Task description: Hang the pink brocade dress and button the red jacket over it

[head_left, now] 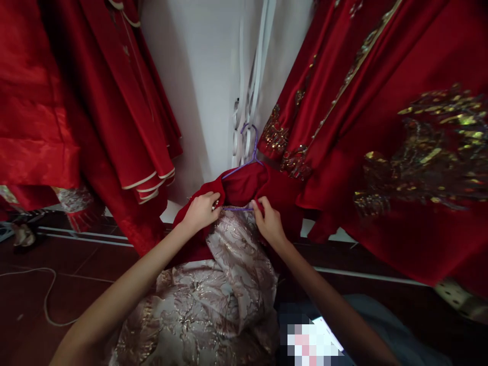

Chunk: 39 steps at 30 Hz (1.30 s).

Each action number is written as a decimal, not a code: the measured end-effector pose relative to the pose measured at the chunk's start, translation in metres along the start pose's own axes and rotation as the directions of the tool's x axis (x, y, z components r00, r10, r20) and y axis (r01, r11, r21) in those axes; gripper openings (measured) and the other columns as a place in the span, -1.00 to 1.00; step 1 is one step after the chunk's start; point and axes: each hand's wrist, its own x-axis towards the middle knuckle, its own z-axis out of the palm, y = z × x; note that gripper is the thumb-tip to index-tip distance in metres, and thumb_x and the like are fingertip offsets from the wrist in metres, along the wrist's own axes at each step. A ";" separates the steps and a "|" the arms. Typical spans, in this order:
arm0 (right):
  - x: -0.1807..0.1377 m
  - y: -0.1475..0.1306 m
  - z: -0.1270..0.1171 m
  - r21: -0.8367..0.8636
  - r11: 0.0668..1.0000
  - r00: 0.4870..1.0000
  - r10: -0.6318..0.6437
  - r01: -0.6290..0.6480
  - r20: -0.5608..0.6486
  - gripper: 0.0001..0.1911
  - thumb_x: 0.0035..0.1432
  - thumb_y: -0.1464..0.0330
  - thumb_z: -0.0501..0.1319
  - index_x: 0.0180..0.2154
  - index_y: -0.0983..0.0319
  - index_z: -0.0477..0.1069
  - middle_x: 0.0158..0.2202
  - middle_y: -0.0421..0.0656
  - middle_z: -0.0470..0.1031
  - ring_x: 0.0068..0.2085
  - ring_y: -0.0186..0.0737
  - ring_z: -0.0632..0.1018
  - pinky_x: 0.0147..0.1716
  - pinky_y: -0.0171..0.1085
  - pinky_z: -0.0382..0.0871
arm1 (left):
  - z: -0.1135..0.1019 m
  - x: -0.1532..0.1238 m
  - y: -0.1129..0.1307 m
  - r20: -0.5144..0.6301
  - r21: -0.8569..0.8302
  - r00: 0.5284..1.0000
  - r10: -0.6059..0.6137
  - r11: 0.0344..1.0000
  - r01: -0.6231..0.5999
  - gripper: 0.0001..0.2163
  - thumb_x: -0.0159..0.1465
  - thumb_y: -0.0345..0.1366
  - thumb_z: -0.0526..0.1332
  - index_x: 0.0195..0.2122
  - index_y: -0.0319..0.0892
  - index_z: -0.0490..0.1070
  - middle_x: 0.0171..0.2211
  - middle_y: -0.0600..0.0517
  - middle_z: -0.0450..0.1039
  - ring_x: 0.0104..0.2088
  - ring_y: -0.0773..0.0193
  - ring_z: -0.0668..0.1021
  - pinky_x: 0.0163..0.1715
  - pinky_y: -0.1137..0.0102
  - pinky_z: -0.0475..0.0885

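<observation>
A dark red jacket (194,249) hangs on a purple hanger (254,147), its neck opening toward me. My left hand (204,209) is closed on the jacket's left front edge, fingers curled over the cloth. On the opposite side, my right hand (269,223) pinches the right front edge between thumb and fingers. Between both hands runs the hanger's lower bar, with a pale brocade cloth (244,254) in a shiny floral pattern draped over it. That cloth spreads down toward me. Whether my fingertips also grip the bar is hidden.
Red garments with cream piping (133,142) hang at the left; red garments with gold sequins (438,152) hang at the right. White straps (251,76) run up the wall behind the hanger. A pale cable (48,300) lies on the dark tiled floor. A lit screen (328,333) shows below right.
</observation>
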 end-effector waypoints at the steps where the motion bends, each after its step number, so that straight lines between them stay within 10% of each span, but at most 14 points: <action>1: 0.002 -0.005 0.005 0.007 1.000 1.000 -0.020 0.019 0.024 -0.76 0.25 0.14 -0.09 -0.36 0.13 0.16 -0.55 -0.24 0.30 -0.53 -0.23 0.41 -0.46 -0.32 0.20 | 0.005 0.005 0.004 -0.016 -0.075 1.000 -0.013 0.997 0.012 -0.95 0.11 -0.39 0.09 -0.47 -0.14 0.29 -0.47 0.04 0.33 -0.44 0.26 0.42 -0.41 0.41 0.25; 8: 0.001 -0.030 0.010 0.154 0.987 0.994 -0.051 0.036 0.095 -0.73 0.25 0.16 -0.09 -0.41 0.15 0.16 -0.61 -0.28 0.23 -0.59 -0.32 0.34 -0.54 -0.37 0.16 | 0.030 0.013 0.036 -0.006 -0.704 0.998 0.063 0.708 -0.049 -0.89 0.17 -0.35 0.02 -0.50 -0.18 0.23 -0.53 0.13 0.29 -0.49 0.37 0.35 -0.43 0.49 0.26; 18: -0.005 0.007 -0.015 0.335 0.941 0.994 0.081 -0.051 -0.079 -0.74 0.03 0.28 0.15 -0.27 0.14 0.08 -0.40 -0.23 0.32 -0.43 -0.30 0.42 -0.48 -0.36 0.28 | 0.020 -0.010 0.025 -0.124 -0.470 0.961 -0.248 0.868 0.163 -0.90 0.13 -0.25 0.14 -0.41 -0.11 0.22 -0.54 0.16 0.30 -0.55 0.37 0.36 -0.49 0.48 0.20; 23: -0.007 0.006 -0.005 0.429 0.900 0.995 0.094 -0.075 -0.022 -0.87 0.01 0.35 0.09 -0.36 0.15 0.12 -0.46 -0.27 0.25 -0.44 -0.31 0.37 -0.45 -0.36 0.29 | 0.025 -0.021 0.042 -0.263 -0.634 0.872 -0.414 0.755 0.167 -0.83 0.12 -0.25 0.18 -0.30 -0.11 0.20 -0.44 0.11 0.35 -0.45 0.36 0.44 -0.43 0.49 0.30; 28: -0.005 -0.008 0.020 0.475 0.879 0.998 0.019 -0.046 0.060 -0.94 0.02 0.40 0.02 -0.37 0.15 0.17 -0.41 -0.23 0.27 -0.35 -0.29 0.39 -0.27 -0.28 0.34 | 0.053 -0.009 0.061 -0.154 -0.705 0.928 -0.339 0.696 0.137 -0.84 0.14 -0.41 0.11 -0.25 -0.11 0.24 -0.37 0.06 0.40 -0.35 0.32 0.49 -0.28 0.41 0.36; 33: -0.010 -0.004 0.025 0.668 0.726 0.986 0.095 -0.163 0.138 -0.81 -0.01 0.33 0.12 -0.27 0.14 0.19 -0.33 -0.20 0.33 -0.33 -0.27 0.43 -0.45 -0.31 0.40 | 0.067 -0.016 0.058 -0.090 -0.912 0.940 -0.329 0.406 0.055 -0.72 0.11 -0.42 0.13 -0.12 -0.13 0.28 -0.22 -0.01 0.42 -0.22 0.34 0.50 -0.18 0.42 0.41; 39: -0.020 0.002 0.018 0.702 0.701 0.991 0.044 -0.121 0.127 -0.79 0.02 0.28 0.22 -0.25 0.14 0.30 -0.26 -0.17 0.38 -0.24 -0.26 0.46 -0.31 -0.25 0.48 | 0.077 -0.032 0.059 -0.093 -0.973 0.829 -0.551 0.226 0.041 -0.79 0.07 -0.30 0.24 -0.26 -0.16 0.32 -0.28 -0.02 0.48 -0.22 0.30 0.54 -0.13 0.36 0.42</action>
